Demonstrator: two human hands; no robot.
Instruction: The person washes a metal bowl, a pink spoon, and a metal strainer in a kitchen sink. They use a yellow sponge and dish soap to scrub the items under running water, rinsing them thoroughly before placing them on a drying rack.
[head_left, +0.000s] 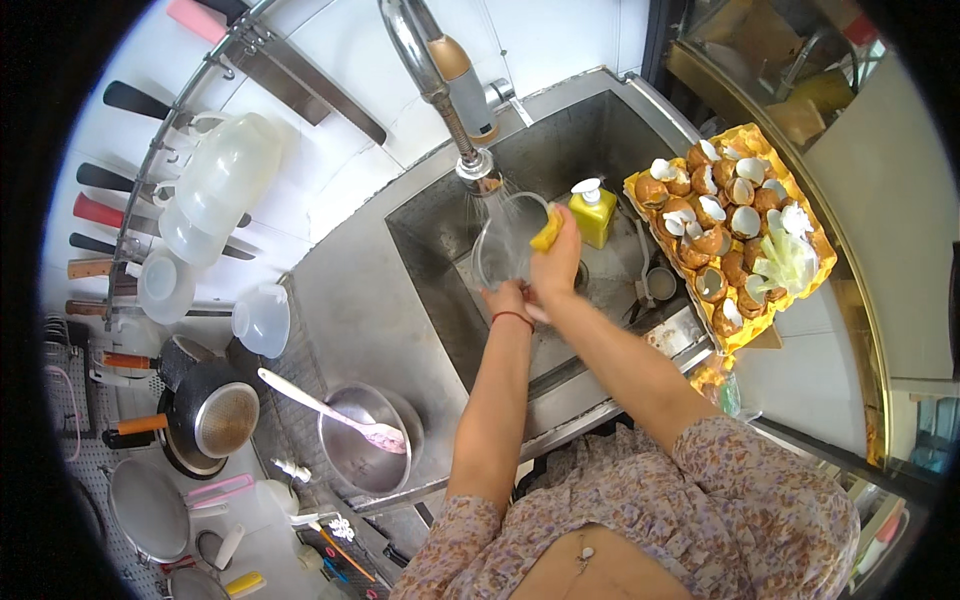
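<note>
Under the running spray of the faucet (475, 161), a clear bowl-like container (499, 247) is held tilted over the steel sink (435, 277). My left hand (510, 296), with a red cord at the wrist, grips the container's lower edge. My right hand (556, 255) holds a yellow sponge (547, 229) against or beside the container's right rim; exact contact is blurred. Behind my right hand, a yellow pump bottle (593, 217) with a white top stands in the sink. A small round cup (661, 284) lies near the sink's right side.
An egg tray (814, 225) full of cracked eggshells sits at the sink's right edge. Left on the steel counter (360, 300) stands a metal bowl (364, 457) with a spatula (330, 410) across it. Knives and plastic jugs (225, 180) hang on the wall; pans (217, 420) are at far left.
</note>
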